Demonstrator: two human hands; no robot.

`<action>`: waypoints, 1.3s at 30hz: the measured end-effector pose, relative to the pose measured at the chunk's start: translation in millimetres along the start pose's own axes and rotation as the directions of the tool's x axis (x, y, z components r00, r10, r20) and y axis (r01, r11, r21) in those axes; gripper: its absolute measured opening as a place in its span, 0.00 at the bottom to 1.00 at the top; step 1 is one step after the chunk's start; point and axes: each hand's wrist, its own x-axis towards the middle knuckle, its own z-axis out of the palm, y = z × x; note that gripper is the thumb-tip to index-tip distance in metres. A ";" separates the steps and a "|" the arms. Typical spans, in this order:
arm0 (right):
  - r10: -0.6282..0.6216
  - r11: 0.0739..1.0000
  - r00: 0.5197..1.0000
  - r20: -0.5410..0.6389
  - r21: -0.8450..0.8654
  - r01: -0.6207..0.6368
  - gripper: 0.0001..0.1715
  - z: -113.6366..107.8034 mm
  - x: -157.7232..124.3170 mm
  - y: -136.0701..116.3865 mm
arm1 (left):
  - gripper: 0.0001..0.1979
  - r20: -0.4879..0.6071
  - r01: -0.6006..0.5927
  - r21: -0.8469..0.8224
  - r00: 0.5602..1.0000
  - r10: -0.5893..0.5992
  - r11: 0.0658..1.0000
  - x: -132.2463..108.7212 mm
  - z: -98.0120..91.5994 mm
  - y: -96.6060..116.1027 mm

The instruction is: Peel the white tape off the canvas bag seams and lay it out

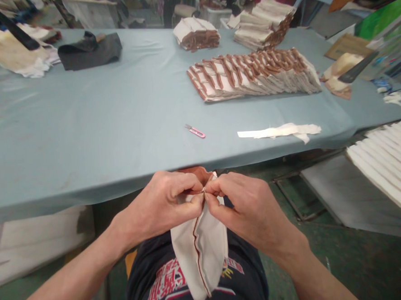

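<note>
My left hand (163,202) and my right hand (248,206) are both pinched shut on the top edge of a white fabric piece (200,254) with a brown zipper running down its fold. The fingertips meet at a small metal zipper part. The piece hangs down in front of my dark printed shirt, below the near edge of the grey-blue table (84,130).
On the table lie a pink thread snipper (195,131), a white fabric strip (281,131), a fanned row of zippered white pieces (253,74), two more stacks behind it, and dark cloth (90,50) at far left. White stacked pieces (388,165) sit at right.
</note>
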 end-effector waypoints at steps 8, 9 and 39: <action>0.101 0.994 0.995 0.007 0.052 -0.101 0.08 2.2 3.2 -5.3 | 0.10 -0.018 -0.083 0.118 0.996 0.086 0.990 -4.5 3.8 2.9; 0.161 0.978 0.987 0.020 0.130 -0.162 0.07 5.0 3.7 -5.9 | 0.10 -0.047 -0.049 0.096 0.997 0.053 0.994 -4.8 6.1 3.1; 0.283 0.608 0.913 0.294 0.682 -0.407 0.07 4.0 11.5 8.7 | 0.08 0.182 0.194 -0.530 0.977 -0.113 0.825 -2.6 -6.0 -9.2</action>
